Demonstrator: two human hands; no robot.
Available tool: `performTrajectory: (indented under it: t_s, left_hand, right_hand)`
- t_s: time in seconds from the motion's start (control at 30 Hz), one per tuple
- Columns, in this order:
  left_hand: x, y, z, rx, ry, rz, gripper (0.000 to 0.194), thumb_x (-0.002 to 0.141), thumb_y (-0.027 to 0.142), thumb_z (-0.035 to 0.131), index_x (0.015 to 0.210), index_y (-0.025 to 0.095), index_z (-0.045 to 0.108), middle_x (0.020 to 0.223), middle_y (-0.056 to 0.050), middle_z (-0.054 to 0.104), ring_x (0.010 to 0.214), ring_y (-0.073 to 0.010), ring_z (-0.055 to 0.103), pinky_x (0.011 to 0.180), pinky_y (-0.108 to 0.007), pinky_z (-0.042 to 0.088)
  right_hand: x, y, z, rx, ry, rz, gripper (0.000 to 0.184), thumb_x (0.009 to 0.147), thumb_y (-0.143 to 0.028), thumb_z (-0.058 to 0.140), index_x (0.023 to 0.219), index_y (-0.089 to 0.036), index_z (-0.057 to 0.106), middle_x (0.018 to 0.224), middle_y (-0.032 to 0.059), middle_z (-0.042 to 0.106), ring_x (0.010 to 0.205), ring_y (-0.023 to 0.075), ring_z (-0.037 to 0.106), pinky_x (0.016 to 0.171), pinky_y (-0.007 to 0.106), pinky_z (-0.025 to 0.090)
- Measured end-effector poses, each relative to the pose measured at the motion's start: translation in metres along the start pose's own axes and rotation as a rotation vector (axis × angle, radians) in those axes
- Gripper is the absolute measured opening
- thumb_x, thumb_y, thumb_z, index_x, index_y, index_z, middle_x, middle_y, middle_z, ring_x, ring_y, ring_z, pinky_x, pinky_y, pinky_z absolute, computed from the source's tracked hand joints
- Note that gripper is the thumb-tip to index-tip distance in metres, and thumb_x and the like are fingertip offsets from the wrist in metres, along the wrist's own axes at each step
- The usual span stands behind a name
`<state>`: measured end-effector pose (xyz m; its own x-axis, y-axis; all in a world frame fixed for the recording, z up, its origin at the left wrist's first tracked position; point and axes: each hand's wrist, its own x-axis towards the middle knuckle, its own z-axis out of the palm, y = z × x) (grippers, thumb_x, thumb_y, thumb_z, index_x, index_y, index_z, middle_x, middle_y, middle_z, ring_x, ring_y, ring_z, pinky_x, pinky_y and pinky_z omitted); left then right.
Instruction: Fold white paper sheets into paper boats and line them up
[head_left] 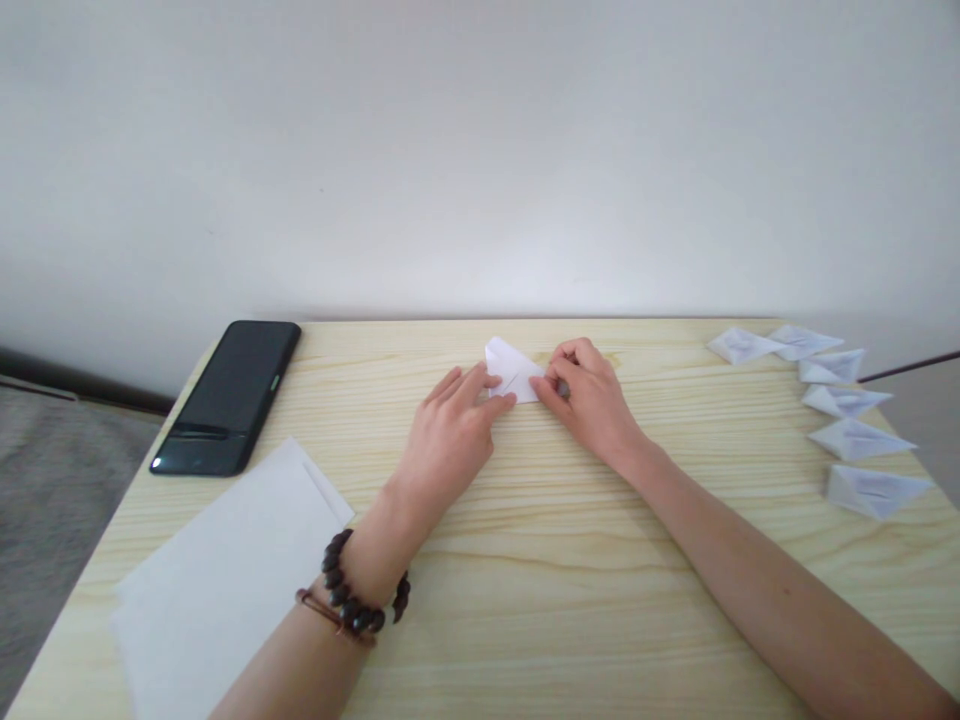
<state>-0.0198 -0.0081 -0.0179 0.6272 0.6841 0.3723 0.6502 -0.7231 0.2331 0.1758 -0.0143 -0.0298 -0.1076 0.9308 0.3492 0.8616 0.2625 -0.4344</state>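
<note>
A small piece of folded white paper (pixel 513 366) lies near the far side of the wooden table, between my two hands. My left hand (pixel 456 425) grips its left side, thumb and forefinger resting on the paper and the other fingers bent beside it. At the right corner, my right hand (pixel 589 398) pinches the paper between thumb and curled fingers. A crease or slit runs across the face of the paper. The underside is hidden. Dark beads (pixel 346 590) and a thin brown cord circle my left wrist.
Several folded white paper boats (pixel 847 402) stand in a curved row along the right of the table (pixel 555 600). Loose white sheets (pixel 232 560) lie at the left, partly under my left forearm. A black phone (pixel 229 395) rests behind them. A pale wall (pixel 480 160) rises behind the table.
</note>
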Motion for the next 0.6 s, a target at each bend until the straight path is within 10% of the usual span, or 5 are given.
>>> performTrajectory:
  t_s: [0.6]
  left_hand:
    - [0.0030,0.0071,-0.0050,0.095,-0.034,-0.023,0.042,0.075,-0.001,0.049,0.101,0.021,0.073,0.112,-0.011,0.065,0.104,-0.0263,0.061,0.086,-0.040,0.054]
  right_hand:
    - [-0.0032,-0.0022,-0.0048,0.029,-0.066,-0.001,0.025,0.080,-0.038,0.062,0.094,-0.020,0.051,0.108,0.0106,0.048,0.106,0.0276,0.051,0.088,0.045,0.043]
